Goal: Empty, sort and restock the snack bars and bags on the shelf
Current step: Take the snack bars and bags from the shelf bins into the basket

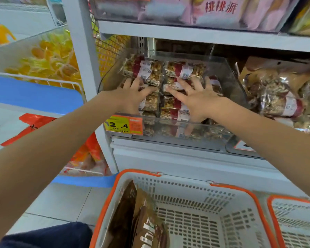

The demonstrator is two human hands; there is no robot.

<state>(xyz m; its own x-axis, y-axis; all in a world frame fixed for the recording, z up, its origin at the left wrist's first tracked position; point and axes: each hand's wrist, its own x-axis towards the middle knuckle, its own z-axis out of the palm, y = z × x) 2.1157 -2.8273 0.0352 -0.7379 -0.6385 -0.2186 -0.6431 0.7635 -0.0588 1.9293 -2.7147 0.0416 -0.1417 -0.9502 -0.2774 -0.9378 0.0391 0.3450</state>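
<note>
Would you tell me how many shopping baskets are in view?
2. One white basket with an orange rim sits below the shelf, holding brown bags; a second basket is beside it, cut off at the right edge.

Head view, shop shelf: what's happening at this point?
A person reaches both hands into a clear bin on the shelf, full of wrapped nut bars. The left hand curls around bars in the left stack; the right hand lies spread, fingers straight, on the right stack. Below stands an orange-rimmed basket holding only brown bags at its left side.
</note>
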